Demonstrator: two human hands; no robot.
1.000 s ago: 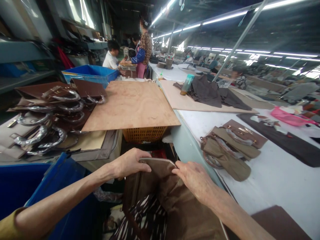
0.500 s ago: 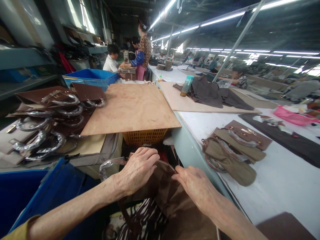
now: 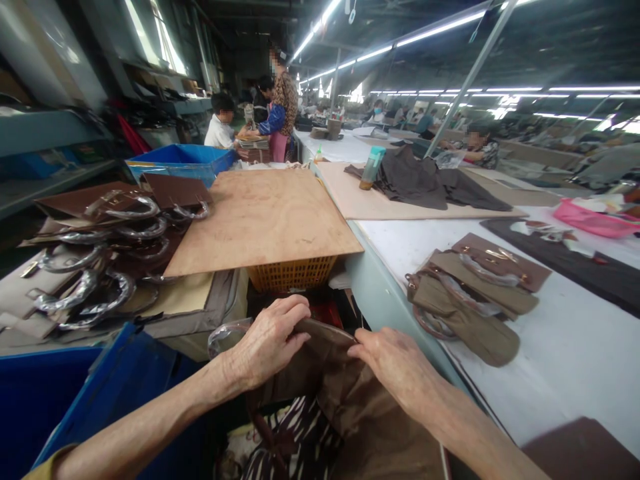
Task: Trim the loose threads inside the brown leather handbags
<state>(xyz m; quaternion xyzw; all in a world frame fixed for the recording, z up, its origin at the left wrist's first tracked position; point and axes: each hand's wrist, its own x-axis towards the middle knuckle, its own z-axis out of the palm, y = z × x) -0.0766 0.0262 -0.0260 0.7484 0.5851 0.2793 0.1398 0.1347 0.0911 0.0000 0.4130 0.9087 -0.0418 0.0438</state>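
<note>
Pinching with fingers (image 3: 290, 313), left hand (image 3: 273, 343) and right hand (image 3: 393, 367) hold a brown bag (image 3: 383, 413), its edge running crosswise.

Basket (image 3: 293, 273) behind fabric (image 3: 383, 413), under board (image 3: 265, 217) — bag parts (image 3: 177, 190) left, bottle (image 3: 372, 168) right.

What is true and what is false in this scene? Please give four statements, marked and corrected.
1. The left hand and the right hand both hold the brown material. True.
2. The yellow basket sits on the wooden board. False: the yellow basket is under it.
3. The turquoise-capped bottle stands beside the dark cloth. True.
4. The pink tray lies on the wooden board. False: the pink tray is near the picture's right edge.
</note>
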